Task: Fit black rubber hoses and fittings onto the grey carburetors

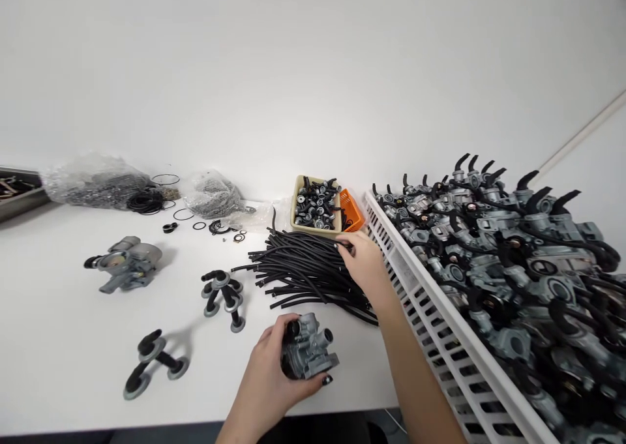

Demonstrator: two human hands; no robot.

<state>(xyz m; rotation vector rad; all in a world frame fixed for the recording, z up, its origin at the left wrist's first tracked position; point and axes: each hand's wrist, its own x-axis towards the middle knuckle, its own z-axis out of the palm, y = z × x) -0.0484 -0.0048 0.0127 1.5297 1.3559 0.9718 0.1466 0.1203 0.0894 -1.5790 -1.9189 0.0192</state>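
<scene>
Carburetor [313,356] near desk's [73,379] front edge, left hand [271,373] clamped round it. Right hand [364,260] at black hoses [306,268], midway to back edge; can't tell if fingers pinch one. White crate [407,269] of more carburetors [518,344] just right. Yellow bin [294,212], orange basket [356,210] by back edge.

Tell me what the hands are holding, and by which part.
The left hand holds a metal carburetor around its left side. The right hand is at the black tubes; its grip is unclear.
</scene>
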